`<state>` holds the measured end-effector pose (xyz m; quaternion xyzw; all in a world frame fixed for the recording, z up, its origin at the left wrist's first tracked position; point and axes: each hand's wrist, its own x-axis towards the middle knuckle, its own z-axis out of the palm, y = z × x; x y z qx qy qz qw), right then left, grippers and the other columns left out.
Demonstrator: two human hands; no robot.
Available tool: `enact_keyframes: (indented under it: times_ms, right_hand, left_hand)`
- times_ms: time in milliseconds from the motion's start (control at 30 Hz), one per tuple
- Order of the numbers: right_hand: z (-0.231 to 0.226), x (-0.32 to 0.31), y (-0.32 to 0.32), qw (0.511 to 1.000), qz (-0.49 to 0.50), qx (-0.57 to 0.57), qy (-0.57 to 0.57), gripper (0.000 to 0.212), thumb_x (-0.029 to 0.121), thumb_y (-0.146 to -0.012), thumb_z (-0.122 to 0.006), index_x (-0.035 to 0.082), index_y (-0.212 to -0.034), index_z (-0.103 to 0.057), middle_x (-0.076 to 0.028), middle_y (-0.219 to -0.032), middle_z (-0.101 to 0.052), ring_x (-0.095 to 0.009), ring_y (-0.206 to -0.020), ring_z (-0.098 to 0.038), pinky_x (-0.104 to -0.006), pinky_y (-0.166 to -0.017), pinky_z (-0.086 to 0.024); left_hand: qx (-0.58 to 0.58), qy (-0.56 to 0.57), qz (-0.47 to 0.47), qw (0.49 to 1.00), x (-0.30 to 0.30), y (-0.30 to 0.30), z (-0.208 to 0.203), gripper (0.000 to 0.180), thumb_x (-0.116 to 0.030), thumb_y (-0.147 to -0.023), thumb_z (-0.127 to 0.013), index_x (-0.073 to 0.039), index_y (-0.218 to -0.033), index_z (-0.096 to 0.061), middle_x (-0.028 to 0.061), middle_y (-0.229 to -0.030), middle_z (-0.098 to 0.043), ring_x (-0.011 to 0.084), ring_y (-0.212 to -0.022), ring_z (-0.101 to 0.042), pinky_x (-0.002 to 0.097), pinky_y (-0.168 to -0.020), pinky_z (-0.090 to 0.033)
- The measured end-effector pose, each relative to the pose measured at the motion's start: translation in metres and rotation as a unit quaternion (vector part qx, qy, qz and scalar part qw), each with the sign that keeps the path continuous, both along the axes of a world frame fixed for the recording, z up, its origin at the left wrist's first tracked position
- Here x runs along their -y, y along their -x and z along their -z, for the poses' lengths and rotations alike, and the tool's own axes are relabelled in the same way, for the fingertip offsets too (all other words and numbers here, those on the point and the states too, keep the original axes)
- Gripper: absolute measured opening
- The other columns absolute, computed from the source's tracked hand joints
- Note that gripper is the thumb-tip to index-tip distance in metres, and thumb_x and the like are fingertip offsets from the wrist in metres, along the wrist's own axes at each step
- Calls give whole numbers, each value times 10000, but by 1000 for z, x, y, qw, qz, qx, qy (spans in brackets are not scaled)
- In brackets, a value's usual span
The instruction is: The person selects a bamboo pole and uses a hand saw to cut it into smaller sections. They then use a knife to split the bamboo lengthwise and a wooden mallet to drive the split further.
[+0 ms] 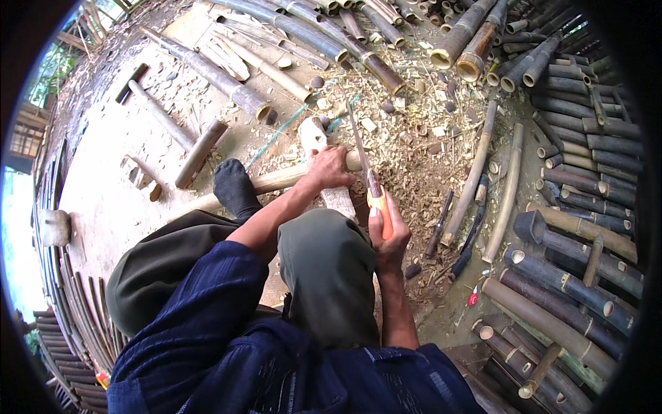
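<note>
**Brace hard, stroke easy**

Got a pale pole [283, 179] lying across a wooden block [339, 200], just ahead of the right knee [324, 241]. Pinned there by the left hand [331, 167], grasping palm-down from above, with a dark-socked foot [236, 188] over the pole farther left. Nice setup, so lean some weight into both.

Also got an orange-handled blade [365, 155] clenched by its handle in the right hand [391, 231], tip aimed up and away, right by the pole's short free end. Probably a saw, but can't make out teeth or contact with the pole from up here. Either way, shift that left grip back from the edge; way too near for comfort. Then go long and easy, wrist straight, knee out of the path. Also worth sweeping wood chips [403, 127] from around the block for firmer seating.
</note>
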<state>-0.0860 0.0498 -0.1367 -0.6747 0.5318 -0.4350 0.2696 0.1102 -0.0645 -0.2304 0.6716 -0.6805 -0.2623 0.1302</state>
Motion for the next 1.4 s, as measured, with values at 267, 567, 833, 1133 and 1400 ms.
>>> enact_keyframes:
  times_ms: [267, 567, 833, 1133, 1400]
  right_hand:
    - [-44, -91, 24, 999, -42, -9, -29, 452, 208, -1064, -509, -112, -1373, -588, -232, -1260, -701, -270, -1053, -724, -376, -891, -573]
    - [-23, -84, 35, 995, -29, 12, -93, 477, 262, -1066, -513, -68, -1403, -583, -245, -1178, -706, -270, -1044, -716, -394, -861, -565]
    - [-26, -21, 6, 984, -26, -20, -174, 447, 246, -1052, -512, -71, -1356, -596, -328, -1159, -671, -368, -1024, -725, -431, -835, -570]
    - [-35, -20, 17, 989, -25, -22, -145, 433, 240, -1050, -536, -60, -1348, -633, -147, -1057, -736, -225, -881, -686, -347, -794, -548]
    - [-36, -124, 71, 998, -29, -14, -62, 455, 214, -1061, -528, -84, -1400, -583, -214, -1253, -719, -288, -1084, -734, -381, -868, -585]
  left_hand:
    - [12, 31, -57, 998, 7, -2, 23, 369, -307, -590, -852, -54, -838, -748, 149, -971, -748, 331, -1130, -656, 686, -1094, -347]
    - [65, -39, -47, 996, 9, -4, 7, 369, -306, -598, -849, -72, -872, -765, 130, -966, -746, 312, -1102, -666, 711, -1089, -321]
    - [55, -32, -47, 997, 4, 8, 9, 436, -347, -571, -874, -87, -906, -776, 120, -996, -748, 302, -1121, -670, 712, -1118, -308]
    - [29, -14, -45, 998, 14, 8, 8, 432, -339, -554, -896, -66, -872, -791, 157, -901, -757, 356, -974, -724, 639, -1008, -423]
    - [81, 54, -33, 995, 15, 5, 29, 523, -405, -533, -943, -25, -853, -780, 192, -866, -751, 371, -838, -741, 533, -812, -563]
